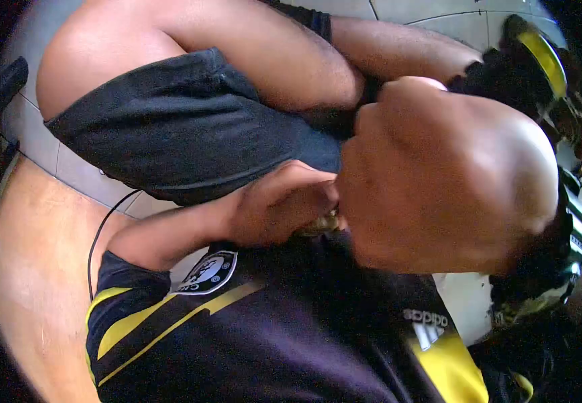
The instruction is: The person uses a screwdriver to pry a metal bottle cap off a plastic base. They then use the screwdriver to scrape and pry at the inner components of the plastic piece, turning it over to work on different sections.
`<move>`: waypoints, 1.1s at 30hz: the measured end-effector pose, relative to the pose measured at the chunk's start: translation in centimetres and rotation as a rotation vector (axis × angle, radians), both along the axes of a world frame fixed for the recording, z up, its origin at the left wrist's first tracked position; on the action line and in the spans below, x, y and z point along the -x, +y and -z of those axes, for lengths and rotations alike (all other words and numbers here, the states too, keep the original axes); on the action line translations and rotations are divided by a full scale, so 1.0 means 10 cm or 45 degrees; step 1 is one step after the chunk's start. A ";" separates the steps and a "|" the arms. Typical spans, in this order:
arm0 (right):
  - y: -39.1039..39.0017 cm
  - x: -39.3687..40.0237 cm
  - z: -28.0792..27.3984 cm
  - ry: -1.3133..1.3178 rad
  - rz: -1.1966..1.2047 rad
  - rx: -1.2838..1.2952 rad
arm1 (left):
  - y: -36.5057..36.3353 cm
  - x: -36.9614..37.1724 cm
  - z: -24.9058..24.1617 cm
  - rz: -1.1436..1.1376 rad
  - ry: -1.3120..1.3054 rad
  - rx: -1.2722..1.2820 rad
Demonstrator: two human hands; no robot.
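Observation:
My left hand (284,205) is closed in front of the black and yellow shirt (291,336), its arm reaching in from the left. At its fingertips shows part of a small yellowish-green thing (324,223), too blurred to name. Against these fingertips, my right hand (398,174) looms large and close to the camera. Its fingers are curled, and whatever they hold is hidden. Both hands are above the lap, near the dark shorts (190,127).
Bent bare legs (271,60) cross the top over grey floor tiles (432,10). A wooden surface (36,269) lies at the left, with a thin black cable (96,235) beside it. A blurred black and yellow object (545,64) is at the upper right.

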State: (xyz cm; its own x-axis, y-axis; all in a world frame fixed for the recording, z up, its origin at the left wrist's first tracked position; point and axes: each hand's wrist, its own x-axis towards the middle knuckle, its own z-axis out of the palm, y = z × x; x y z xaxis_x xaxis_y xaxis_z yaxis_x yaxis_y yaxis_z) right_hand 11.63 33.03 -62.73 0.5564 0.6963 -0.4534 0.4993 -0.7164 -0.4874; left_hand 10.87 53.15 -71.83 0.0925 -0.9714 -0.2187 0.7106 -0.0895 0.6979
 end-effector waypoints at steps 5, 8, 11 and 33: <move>0.34 0.02 0.07 -0.319 0.260 0.158 | 0.39 -0.11 0.14 -0.446 -0.472 -0.298; 0.22 0.41 0.14 -0.300 0.387 0.189 | 0.36 -0.01 0.24 -0.719 -0.739 -0.258; 0.18 0.62 0.23 -0.246 0.478 0.112 | 0.37 -0.04 0.23 -0.795 -0.922 -0.218; 0.61 1.08 0.94 0.223 1.197 -1.222 | 0.53 -0.15 -0.15 -0.504 -1.670 -0.443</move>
